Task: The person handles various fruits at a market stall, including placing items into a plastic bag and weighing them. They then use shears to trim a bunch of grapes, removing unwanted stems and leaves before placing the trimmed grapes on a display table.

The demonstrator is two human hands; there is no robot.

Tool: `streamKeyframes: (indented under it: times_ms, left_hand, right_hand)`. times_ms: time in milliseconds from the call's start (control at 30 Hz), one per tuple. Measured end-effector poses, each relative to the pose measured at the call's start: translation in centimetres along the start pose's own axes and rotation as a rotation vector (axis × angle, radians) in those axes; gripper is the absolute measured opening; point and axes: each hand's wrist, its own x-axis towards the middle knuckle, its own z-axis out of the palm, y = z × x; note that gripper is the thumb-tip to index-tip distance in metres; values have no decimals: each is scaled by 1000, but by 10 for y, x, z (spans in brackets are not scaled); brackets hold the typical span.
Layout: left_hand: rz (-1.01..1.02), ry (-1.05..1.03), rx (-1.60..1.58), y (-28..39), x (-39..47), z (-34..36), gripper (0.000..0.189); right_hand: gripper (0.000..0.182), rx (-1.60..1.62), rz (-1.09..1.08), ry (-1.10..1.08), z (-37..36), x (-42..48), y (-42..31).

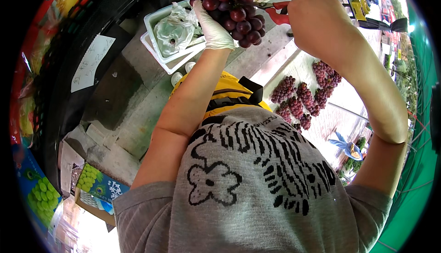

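At the top of the view hangs a large bunch of dark red grapes (237, 10). My left hand (213, 29), in a white glove, supports the bunch from its left side, its fingers partly hidden behind the berries. My right hand (318, 22) is bare and grips the red handles of a pair of pruning snips (277, 11). The metal blades point left into the bunch, and their tips are hidden among the grapes. Green stems show at the bunch's upper edge, where the picture cuts it off.
Below the bunch stands a white foam box (151, 22) with crumpled plastic wrapping (174, 30). Several grape bunches (299, 98) lie on a pale surface to the right. Black crates (113, 15) with a handwritten card (93, 61) line the left. A printed grape carton (100, 187) sits lower left.
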Motion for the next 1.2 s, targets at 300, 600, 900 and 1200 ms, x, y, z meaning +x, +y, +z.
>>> streamKeyframes:
  times_ms: [300, 600, 900, 1200]
  left_hand:
    - [3, 49, 44, 2, 1, 4, 62]
    - [-58, 22, 1, 9, 4, 4, 69]
    - [-100, -6, -48, 14, 6, 9, 70]
    - [-55, 44, -60, 9, 18, -2, 64]
  right_hand:
    - [11, 13, 32, -24, 3, 7, 3]
    - [8, 154, -2, 69, 9, -1, 9]
    - [12, 291, 66, -27, 19, -17, 11]
    - [28, 1419, 383, -751, 32, -4, 10]
